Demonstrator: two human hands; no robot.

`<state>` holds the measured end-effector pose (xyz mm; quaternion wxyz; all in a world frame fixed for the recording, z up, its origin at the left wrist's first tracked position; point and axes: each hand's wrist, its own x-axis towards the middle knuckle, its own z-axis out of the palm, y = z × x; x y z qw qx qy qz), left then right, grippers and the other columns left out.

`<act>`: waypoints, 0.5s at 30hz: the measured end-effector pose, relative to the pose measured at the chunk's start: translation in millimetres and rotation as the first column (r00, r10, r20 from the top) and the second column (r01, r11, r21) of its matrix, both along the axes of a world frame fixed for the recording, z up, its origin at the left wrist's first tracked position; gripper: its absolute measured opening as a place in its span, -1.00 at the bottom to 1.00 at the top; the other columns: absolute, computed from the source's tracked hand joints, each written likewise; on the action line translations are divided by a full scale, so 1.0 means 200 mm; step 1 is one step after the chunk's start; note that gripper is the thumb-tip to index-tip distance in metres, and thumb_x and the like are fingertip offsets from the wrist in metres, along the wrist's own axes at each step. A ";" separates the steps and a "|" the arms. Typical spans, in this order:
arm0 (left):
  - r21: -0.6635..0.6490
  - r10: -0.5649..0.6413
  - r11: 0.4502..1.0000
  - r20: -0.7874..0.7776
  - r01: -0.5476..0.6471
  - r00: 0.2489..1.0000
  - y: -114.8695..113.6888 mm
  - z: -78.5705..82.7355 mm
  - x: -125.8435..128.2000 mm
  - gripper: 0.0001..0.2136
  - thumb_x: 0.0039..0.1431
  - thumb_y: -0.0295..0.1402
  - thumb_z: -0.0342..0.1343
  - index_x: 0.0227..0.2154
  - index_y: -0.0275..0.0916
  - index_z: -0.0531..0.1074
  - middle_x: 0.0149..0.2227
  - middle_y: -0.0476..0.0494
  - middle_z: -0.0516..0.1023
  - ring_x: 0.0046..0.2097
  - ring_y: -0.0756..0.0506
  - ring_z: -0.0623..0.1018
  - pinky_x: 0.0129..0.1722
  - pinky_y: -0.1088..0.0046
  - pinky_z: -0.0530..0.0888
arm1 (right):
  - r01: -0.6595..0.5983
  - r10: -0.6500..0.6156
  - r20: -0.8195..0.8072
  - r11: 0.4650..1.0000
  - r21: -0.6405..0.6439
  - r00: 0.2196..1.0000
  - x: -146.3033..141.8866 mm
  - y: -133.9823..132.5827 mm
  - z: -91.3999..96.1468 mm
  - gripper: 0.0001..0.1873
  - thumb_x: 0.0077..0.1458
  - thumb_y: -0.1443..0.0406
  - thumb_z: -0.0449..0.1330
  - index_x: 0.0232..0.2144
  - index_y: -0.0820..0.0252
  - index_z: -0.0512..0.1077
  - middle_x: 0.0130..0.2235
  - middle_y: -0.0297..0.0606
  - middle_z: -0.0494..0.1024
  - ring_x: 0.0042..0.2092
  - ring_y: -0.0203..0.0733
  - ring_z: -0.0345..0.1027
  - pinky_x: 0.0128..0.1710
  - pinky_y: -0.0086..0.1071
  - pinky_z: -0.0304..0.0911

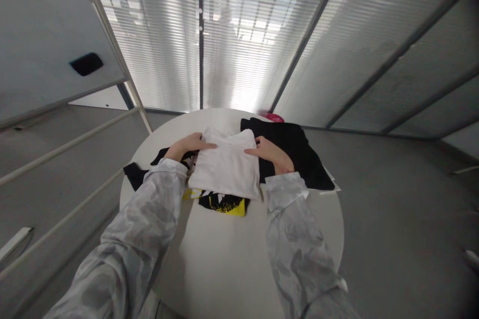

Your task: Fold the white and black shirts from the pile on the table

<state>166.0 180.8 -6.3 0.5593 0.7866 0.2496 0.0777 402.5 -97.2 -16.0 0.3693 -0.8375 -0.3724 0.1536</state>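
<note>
A folded white garment (228, 167), perhaps a shirt, lies on the round white table (220, 254). My left hand (190, 144) grips its far left corner, thumb on top and the other fingers beneath or behind. At its right edge my right hand (270, 152) pinches the cloth in the same way. From under the near edge of the white garment sticks out a black and yellow printed cloth (224, 203). Dark cloth (135, 175) pokes out beside my left forearm. Right of the white garment, a black folded garment (295, 152) lies close to my right hand.
Something red (274, 117) shows at the table's far edge. White metal rails (71, 145) and a pale panel (45, 35) stand to the left. Behind the table rises a glass partition with blinds (239, 60). Grey floor (404, 219) stretches away on the right.
</note>
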 end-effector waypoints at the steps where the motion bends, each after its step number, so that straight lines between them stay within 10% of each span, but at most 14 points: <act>1: -0.049 -0.056 0.997 -0.026 0.055 0.998 0.00 0.02 -0.01 -0.45 -0.47 -0.16 0.71 -0.35 -0.26 0.69 -0.31 -0.27 0.76 -0.22 -0.30 0.69 -0.28 0.35 0.54 | -0.015 0.015 -0.007 1.000 -0.022 1.000 0.00 0.00 0.01 -0.44 -0.15 0.19 0.66 -0.16 0.13 0.50 -0.15 -0.20 0.72 -0.13 0.08 0.63 -0.09 -0.19 0.50; 15: -0.161 -0.260 0.958 -0.136 0.237 0.956 0.00 0.11 -0.07 -0.38 -0.48 -0.34 0.67 -0.16 -0.19 0.75 -0.13 -0.26 0.79 -0.27 -0.27 0.69 -0.35 0.31 0.57 | 0.004 -0.010 -0.199 0.999 -0.034 0.980 0.02 -0.08 0.05 -0.43 -0.13 0.32 0.61 -0.10 0.07 0.46 -0.27 -0.32 0.72 -0.19 0.05 0.66 -0.13 -0.17 0.51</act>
